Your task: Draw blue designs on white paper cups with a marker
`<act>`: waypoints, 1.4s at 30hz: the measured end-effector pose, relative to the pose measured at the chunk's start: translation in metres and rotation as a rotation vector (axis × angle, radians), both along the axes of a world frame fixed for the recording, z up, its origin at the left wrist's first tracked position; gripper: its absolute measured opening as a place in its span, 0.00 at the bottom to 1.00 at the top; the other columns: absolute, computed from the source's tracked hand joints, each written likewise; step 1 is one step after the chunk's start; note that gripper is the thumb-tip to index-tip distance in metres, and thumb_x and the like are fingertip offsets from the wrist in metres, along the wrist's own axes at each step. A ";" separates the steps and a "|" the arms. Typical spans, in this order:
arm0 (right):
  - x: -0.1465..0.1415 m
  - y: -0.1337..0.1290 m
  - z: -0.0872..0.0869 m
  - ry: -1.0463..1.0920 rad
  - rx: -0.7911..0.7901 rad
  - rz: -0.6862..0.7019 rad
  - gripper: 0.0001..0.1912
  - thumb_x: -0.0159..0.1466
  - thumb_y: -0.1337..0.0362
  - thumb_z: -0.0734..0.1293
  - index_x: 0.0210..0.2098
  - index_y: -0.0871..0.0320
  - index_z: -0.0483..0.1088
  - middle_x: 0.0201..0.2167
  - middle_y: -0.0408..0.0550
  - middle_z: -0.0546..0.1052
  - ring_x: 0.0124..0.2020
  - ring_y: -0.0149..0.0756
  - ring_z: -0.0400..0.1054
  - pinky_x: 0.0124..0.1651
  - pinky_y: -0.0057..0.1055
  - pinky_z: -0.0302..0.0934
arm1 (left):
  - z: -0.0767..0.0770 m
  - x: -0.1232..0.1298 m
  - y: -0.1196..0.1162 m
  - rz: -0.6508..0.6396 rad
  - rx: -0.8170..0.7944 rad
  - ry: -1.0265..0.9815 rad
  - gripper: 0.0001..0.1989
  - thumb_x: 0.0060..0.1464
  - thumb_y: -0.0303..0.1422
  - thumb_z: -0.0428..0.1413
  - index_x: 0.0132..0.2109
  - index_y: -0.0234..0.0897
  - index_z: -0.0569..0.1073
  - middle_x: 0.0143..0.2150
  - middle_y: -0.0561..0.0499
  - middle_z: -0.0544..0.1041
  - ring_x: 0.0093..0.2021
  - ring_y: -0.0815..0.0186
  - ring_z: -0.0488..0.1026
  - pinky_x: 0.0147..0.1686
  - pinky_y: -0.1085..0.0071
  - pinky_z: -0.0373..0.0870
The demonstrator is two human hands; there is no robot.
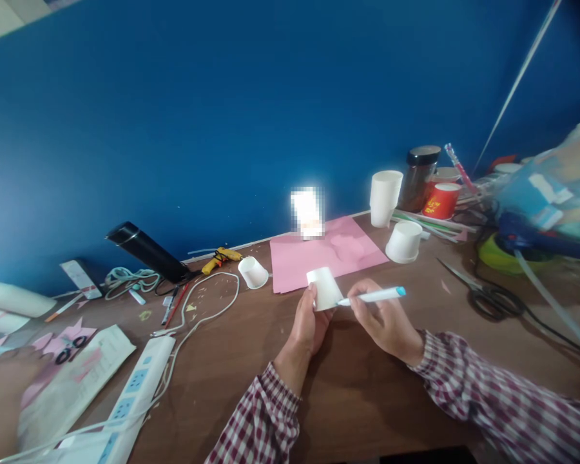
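My left hand point(308, 322) is wrapped round a white paper cup point(325, 289), tilted and held above the table. In my right hand point(379, 322) is a white marker pen point(374, 296) with a light blue end. Its tip is at the lower right of the cup; whether it touches the cup I cannot tell. Just behind the held cup lies pink paper point(299, 261). To the right, an upturned white paper cup point(404, 242) stands near a stack of paper cups point(385, 198). Another small cup point(253, 272) lies to the left.
Scissors point(488, 295) lie open at the right, near a plastic bag point(551, 187). A yellow glue gun point(221, 259), a black flask point(147, 251) and a power strip point(135, 393) with a loose cable are on the left. Another person's hand point(14, 380) is at the far left.
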State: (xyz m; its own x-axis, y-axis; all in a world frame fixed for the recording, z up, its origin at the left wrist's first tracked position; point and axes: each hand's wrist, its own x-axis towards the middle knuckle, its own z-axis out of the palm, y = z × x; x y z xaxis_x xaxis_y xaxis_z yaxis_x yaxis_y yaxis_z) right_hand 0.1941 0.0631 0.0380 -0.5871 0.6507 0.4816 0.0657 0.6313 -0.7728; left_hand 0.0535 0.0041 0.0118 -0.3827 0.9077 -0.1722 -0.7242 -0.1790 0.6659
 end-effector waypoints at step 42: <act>-0.003 0.002 -0.012 0.209 -0.204 -0.058 0.06 0.68 0.60 0.61 0.39 0.55 0.64 0.30 0.44 0.71 0.29 0.33 0.69 0.28 0.26 0.64 | 0.002 0.002 0.000 -0.012 -0.016 0.017 0.18 0.57 0.44 0.55 0.44 0.32 0.73 0.41 0.45 0.77 0.39 0.64 0.74 0.37 0.69 0.69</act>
